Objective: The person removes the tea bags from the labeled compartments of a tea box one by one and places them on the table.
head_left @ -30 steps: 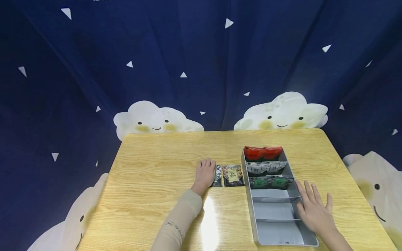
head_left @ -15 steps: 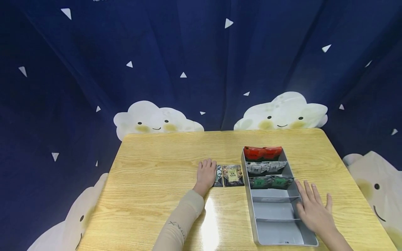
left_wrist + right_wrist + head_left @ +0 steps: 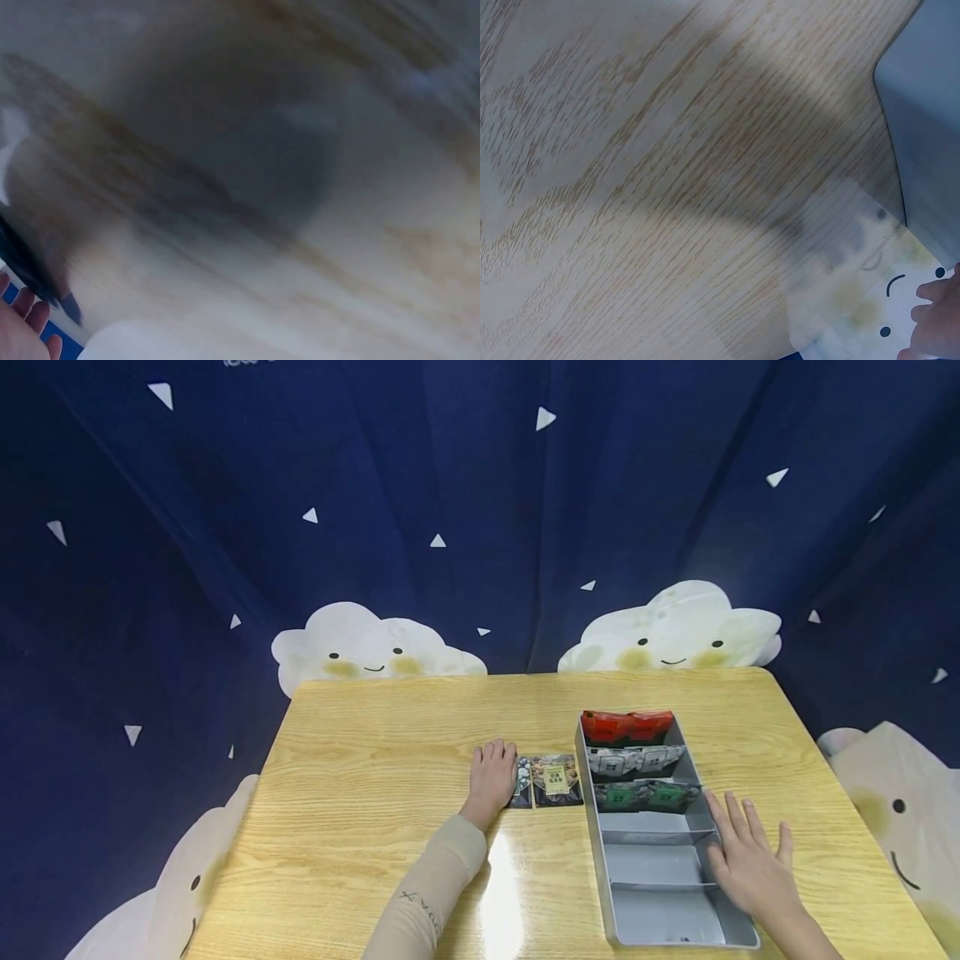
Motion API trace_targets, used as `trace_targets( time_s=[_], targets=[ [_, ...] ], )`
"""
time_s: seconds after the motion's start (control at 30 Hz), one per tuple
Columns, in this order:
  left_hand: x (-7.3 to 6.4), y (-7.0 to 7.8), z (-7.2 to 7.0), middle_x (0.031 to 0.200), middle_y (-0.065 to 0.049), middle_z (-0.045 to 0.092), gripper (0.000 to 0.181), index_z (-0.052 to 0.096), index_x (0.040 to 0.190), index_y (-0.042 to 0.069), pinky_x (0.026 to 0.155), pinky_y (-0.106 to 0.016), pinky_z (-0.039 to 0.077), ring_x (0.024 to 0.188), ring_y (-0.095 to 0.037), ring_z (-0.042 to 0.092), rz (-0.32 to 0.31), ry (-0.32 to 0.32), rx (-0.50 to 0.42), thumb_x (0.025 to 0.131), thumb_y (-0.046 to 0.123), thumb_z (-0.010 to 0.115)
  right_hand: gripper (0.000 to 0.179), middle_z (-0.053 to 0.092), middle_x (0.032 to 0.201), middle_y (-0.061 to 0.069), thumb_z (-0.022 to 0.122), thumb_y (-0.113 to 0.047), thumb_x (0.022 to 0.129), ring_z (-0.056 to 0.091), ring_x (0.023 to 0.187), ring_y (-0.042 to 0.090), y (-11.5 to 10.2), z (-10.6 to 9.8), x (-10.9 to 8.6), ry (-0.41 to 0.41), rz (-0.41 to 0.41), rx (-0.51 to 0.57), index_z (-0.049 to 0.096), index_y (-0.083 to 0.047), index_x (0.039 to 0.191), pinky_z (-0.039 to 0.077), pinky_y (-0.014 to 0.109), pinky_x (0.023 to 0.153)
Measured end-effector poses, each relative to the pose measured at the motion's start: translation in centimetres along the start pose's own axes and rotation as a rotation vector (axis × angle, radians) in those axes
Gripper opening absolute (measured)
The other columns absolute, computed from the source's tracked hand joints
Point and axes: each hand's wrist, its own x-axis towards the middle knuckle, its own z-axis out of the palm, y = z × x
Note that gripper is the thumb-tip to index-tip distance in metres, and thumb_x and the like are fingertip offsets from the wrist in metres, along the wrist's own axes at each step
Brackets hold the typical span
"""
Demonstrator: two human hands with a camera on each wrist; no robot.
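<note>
My left hand (image 3: 491, 783) rests on the table over the left part of a dark flower-printed sachet (image 3: 522, 783), whose right strip shows beside the fingers. Against that strip lies a second flat sachet (image 3: 555, 781), brown and black with a pale label. In the left wrist view, the fingertips (image 3: 37, 315) touch the edge of something dark. My right hand (image 3: 753, 864) is spread at the right wall of a grey divided box (image 3: 663, 864), its thumb and forefinger by the rim. Nothing is held in it. The right wrist view catches only part of this hand at the lower right.
Red sachets (image 3: 628, 727) stand in the box's farthest compartment, grey-white sachets (image 3: 636, 762) in the one before it, then green-labelled sachets (image 3: 645, 796). Bare compartment floors show nearer me. The wooden table (image 3: 360, 760) backs onto a dark blue curtain (image 3: 480, 510).
My left hand has shifted very slightly to the right, and less of the flower-printed sachet shows beside it. My right hand and the box stay where they were.
</note>
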Motion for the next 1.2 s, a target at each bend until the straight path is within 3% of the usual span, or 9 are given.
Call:
trace_targets(
  time_s=[0.2,0.33,0.47,0.8,1.03,1.2],
  targets=[
    [0.3,1.3,-1.6,0.102,-0.001,0.044,0.021,0.044,0.114,0.018,0.089,-0.038,0.031,0.098,-0.019,0.042,0.046,0.111,-0.036,0.098,0.03,0.034,0.07,0.013,0.149,0.022,0.04,-0.019,0.091,-0.008,0.138,0.034,0.0,0.1,-0.1,-0.007,0.008,-0.006,-0.003,-0.02,0.148,-0.02,0.06,0.097],
    [0.6,2.9,-3.2,0.102,0.0,0.047,0.022,0.046,0.113,0.02,0.09,-0.037,0.033,0.099,-0.018,0.045,0.113,0.204,-0.03,0.096,0.03,0.039,0.071,0.012,0.149,0.022,0.04,-0.019,0.091,-0.008,0.138,0.034,0.0,0.1,-0.1,-0.004,0.012,-0.009,-0.003,-0.021,0.147,-0.021,0.059,0.097],
    [0.7,4.7,-4.6,0.105,0.002,0.049,0.024,0.048,0.113,0.021,0.09,-0.036,0.034,0.099,-0.016,0.046,0.167,0.252,-0.039,0.095,0.032,0.037,0.072,0.013,0.148,0.022,0.041,-0.019,0.091,-0.011,0.138,0.032,-0.1,0.1,-0.1,0.0,0.01,-0.007,-0.004,-0.021,0.147,-0.021,0.059,0.097],
    [-0.5,9.2,-6.8,0.104,0.005,0.048,0.027,0.049,0.115,0.024,0.09,-0.033,0.034,0.096,-0.012,0.045,0.343,0.283,-0.029,0.096,0.036,0.034,0.071,0.013,0.149,0.022,0.04,-0.02,0.091,-0.001,0.138,0.037,-0.1,0.1,-0.1,0.003,0.011,-0.005,-0.004,-0.022,0.147,-0.018,0.061,0.098],
    [-1.1,11.4,-6.7,0.107,0.008,0.046,0.026,0.049,0.113,0.028,0.088,-0.03,0.033,0.097,-0.009,0.043,0.418,0.247,0.042,0.096,0.039,0.033,0.071,0.013,0.148,0.022,0.039,-0.019,0.091,0.001,0.137,0.038,-0.1,0.0,0.0,0.002,0.012,0.001,-0.004,-0.022,0.147,-0.019,0.06,0.097],
    [-1.2,12.2,-6.2,0.107,0.009,0.047,0.024,0.05,0.111,0.029,0.09,-0.029,0.032,0.098,-0.008,0.045,0.453,0.284,0.08,0.095,0.038,0.035,0.072,0.013,0.149,0.021,0.04,-0.019,0.091,0.001,0.137,0.038,0.0,0.1,0.0,0.001,0.01,-0.003,-0.004,-0.023,0.147,-0.019,0.06,0.097]
  ],
)
